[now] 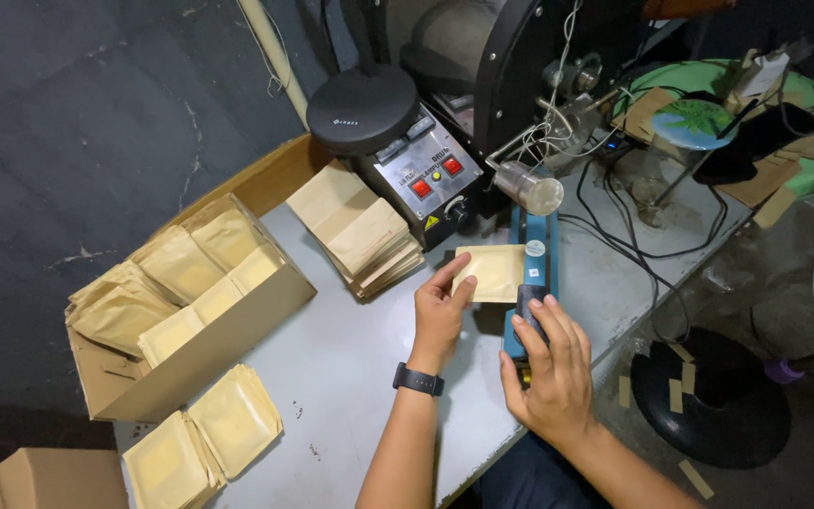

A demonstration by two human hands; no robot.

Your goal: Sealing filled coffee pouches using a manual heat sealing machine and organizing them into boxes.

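My left hand [440, 311], with a black watch on its wrist, pinches the near edge of a flat tan paper pouch [494, 270]. The pouch's right side lies in the jaw of a blue heat sealer [531, 247]. On the sealer's black handle [529, 302] my right hand [551, 363] presses down with its fingers spread over it. Both hands sit close together near the grey table's right edge.
A stack of empty tan pouches [362, 231] lies beside a metal machine with red switches [423, 174]. A cardboard box [209, 330] holds filled pouches, with more filled pouches [204, 443] near the front edge of the grey table [350, 368]. Cables [652, 245] trail right.
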